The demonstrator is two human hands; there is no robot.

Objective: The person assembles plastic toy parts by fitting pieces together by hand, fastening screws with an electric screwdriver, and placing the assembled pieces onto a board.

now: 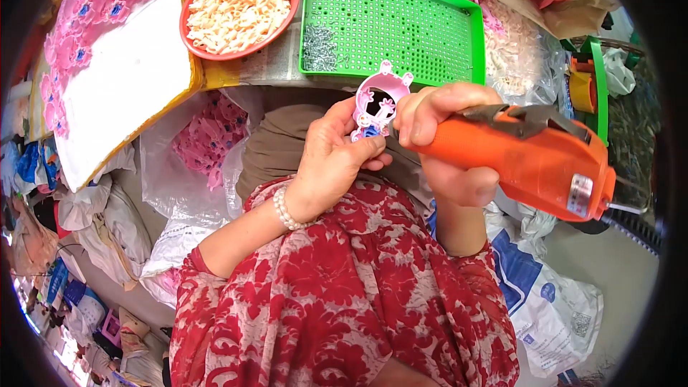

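Note:
My left hand (337, 145), with a beaded bracelet at the wrist, pinches a small pink plastic part (367, 93) with a ring shape and a blue detail near its lower end. In my right hand (451, 129) is an orange electric screwdriver (519, 154), its body slanting down to the right and its front end toward the pink part. My fingers hide the screwdriver's tip, so I cannot tell whether it touches the part. Just beyond both hands lies a green perforated tray (401, 29) with a heap of small screws (321, 49) in its left corner.
A red bowl (188, 29) of cream plastic pieces (240, 11) stands left of the tray. Pink parts (82, 11) lie along a white board (122, 64). A plastic bag (161, 165) with more pink parts hangs below. Cream pieces (512, 50) lie right of the tray. The screwdriver's cord (631, 233) trails right.

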